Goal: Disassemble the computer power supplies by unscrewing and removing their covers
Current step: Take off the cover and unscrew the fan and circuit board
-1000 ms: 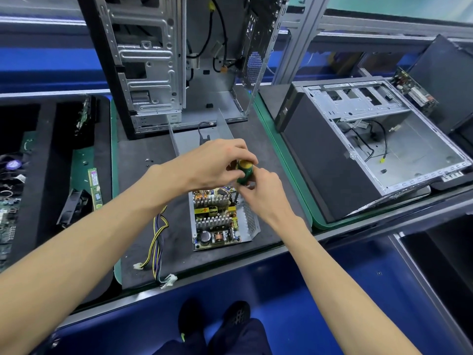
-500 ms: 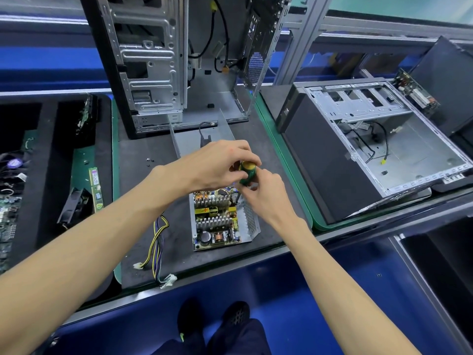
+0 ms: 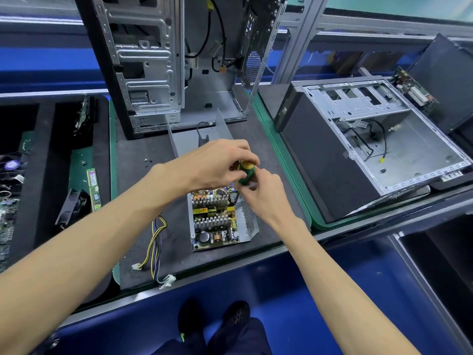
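The left hand [image 3: 217,165] and right hand [image 3: 266,196] both curl around the green, yellow-capped screwdriver handle [image 3: 246,172], held upright over the far end of the opened silver power supply with exposed circuit board [image 3: 217,221]. This unit lies near the front edge of the dark grey work mat [image 3: 143,175]. Its detached grey metal cover [image 3: 189,139] stands just behind; the yellow-and-purple wire bundle [image 3: 156,249] trails left toward the mat's edge.
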A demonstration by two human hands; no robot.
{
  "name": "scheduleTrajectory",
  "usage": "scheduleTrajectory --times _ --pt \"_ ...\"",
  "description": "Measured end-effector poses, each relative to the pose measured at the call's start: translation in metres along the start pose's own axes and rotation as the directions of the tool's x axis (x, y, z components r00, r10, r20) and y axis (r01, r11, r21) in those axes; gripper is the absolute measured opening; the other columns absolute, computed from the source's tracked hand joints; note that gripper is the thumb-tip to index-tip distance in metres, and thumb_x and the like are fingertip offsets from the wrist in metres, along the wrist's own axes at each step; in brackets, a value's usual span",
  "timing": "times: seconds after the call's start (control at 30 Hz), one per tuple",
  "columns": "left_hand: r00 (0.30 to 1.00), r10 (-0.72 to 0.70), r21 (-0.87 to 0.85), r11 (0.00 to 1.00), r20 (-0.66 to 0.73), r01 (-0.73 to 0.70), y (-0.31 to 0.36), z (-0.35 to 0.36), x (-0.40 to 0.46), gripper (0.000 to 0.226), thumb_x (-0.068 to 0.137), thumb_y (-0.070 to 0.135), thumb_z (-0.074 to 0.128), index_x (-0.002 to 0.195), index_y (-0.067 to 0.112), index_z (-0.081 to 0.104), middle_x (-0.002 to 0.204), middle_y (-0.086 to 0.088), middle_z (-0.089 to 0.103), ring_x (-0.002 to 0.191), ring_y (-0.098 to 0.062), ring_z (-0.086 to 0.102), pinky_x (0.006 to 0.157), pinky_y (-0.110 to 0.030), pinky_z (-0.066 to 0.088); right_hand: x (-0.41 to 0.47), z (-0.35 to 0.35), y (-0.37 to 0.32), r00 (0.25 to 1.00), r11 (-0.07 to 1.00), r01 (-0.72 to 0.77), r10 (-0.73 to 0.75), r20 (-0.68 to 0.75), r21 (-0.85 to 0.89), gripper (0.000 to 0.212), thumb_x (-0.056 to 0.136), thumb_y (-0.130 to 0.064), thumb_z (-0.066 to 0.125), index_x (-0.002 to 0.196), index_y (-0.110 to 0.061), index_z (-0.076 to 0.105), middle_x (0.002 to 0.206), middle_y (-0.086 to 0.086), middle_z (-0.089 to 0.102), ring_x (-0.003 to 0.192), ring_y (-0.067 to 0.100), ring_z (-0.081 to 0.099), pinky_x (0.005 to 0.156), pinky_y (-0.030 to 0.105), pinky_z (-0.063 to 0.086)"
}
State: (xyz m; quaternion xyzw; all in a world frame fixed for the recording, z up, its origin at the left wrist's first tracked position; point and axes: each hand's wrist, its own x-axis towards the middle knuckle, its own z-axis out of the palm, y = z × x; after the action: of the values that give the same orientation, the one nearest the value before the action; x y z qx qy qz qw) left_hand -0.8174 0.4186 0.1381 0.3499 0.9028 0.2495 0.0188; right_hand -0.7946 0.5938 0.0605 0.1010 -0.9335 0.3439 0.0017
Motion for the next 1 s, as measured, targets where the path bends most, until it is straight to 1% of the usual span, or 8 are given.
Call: scheduleTrajectory --times 0.23,0.33,0.53,0.63,0.73,0.8,0.9,1.0 --pt "0.993 -0.118 0.239 0.965 0.027 0.108 0.019 0.003 0.013 0.03 0.083 0.04 0.068 0.093 0.012 0.06 0.085 -0.003 0.062 0.081 -0.029 0.061 0.072 -0.043 0.051 -0.005 0.0 -0.003 0.999 0.991 -0.02 0.026 -0.04 0.13 0.031 0.085 -0.03 0.08 0.085 -0.027 0.049 0.076 -0.007 0.063 0.071 0.012 0.057 0.056 0.027 0.041" --pt "0.982 -0.187 0.412 0.892 -0.039 0.187 0.022 0.01 0.017 0.048 0.089 0.055 0.06 0.087 0.01 0.045 0.065 -0.001 0.042 0.065 -0.031 0.05 0.059 -0.037 0.041 -0.007 -0.004 -0.003 0.995 0.972 0.006 0.017 -0.097 0.236 0.032 0.084 -0.024 0.082 0.075 -0.032 0.053 0.069 -0.016 0.064 0.064 0.002 0.057 0.054 0.014 0.038" --pt "0.973 0.115 0.285 0.943 0.203 -0.171 0.017 0.006 0.008 0.034 0.091 0.019 0.06 0.124 0.014 0.053 0.115 -0.006 0.051 0.083 -0.026 0.059 0.061 -0.035 0.042 0.001 -0.022 0.005 0.989 0.967 -0.094 0.063 0.136 0.239 0.033 0.084 -0.016 0.083 0.071 -0.035 0.059 0.074 -0.016 0.065 0.067 -0.01 0.059 0.059 0.01 0.039" --pt "0.987 0.005 0.395 0.916 0.161 -0.069 0.021 0.002 0.015 0.022 0.092 0.034 0.06 0.098 0.013 0.057 0.097 -0.006 0.058 0.082 -0.03 0.061 0.061 -0.035 0.039 -0.001 -0.019 0.003 0.978 0.954 -0.079 0.017 0.209 0.291 0.022 0.085 -0.02 0.083 0.082 -0.027 0.063 0.079 -0.011 0.066 0.071 -0.004 0.059 0.064 0.022 0.043" --pt "0.978 -0.201 0.601 0.789 0.051 0.13 0.027 0.007 0.017 0.051 0.095 0.063 0.046 0.074 0.017 0.041 0.075 -0.004 0.051 0.067 -0.03 0.052 0.059 -0.033 0.035 -0.008 -0.001 -0.001 0.993 0.91 -0.118 0.098 0.07 0.398 0.019 0.083 -0.015 0.086 0.092 -0.009 0.07 0.095 0.012 0.069 0.086 0.022 0.066 0.073 0.031 0.054" --pt "0.983 -0.182 0.616 0.773 -0.015 0.152 0.03 0.017 0.011 0.042 0.098 0.057 0.048 0.088 0.017 0.044 0.093 -0.002 0.056 0.074 -0.029 0.059 0.057 -0.033 0.036 -0.006 0.004 0.001 0.993 0.912 -0.114 0.114 0.023 0.394 0.016 0.083 -0.01 0.083 0.085 -0.002 0.069 0.085 0.017 0.069 0.077 0.022 0.064 0.066 0.037 0.051" --pt "0.996 0.03 0.381 0.923 0.085 -0.06 0.028 0.016 0.002 0.035 0.096 0.032 0.056 0.126 0.015 0.046 0.119 -0.004 0.046 0.084 -0.023 0.057 0.055 -0.032 0.034 0.001 -0.005 0.005 0.988 0.937 -0.143 0.115 0.107 0.318 0.02 0.078 -0.021 0.075 0.069 -0.018 0.057 0.061 -0.003 0.056 0.051 0.001 0.046 0.049 0.017 0.033" --pt "0.992 -0.04 0.485 0.874 0.122 -0.025 0.03 0.01 0.013 0.015 0.099 0.027 0.053 0.102 0.012 0.054 0.105 -0.008 0.058 0.087 -0.03 0.064 0.06 -0.036 0.039 -0.001 -0.005 0.007 0.993 0.952 -0.093 0.067 0.098 0.292 0.018 0.085 -0.018 0.081 0.077 -0.013 0.065 0.071 -0.001 0.066 0.062 0.0 0.056 0.054 0.017 0.04"
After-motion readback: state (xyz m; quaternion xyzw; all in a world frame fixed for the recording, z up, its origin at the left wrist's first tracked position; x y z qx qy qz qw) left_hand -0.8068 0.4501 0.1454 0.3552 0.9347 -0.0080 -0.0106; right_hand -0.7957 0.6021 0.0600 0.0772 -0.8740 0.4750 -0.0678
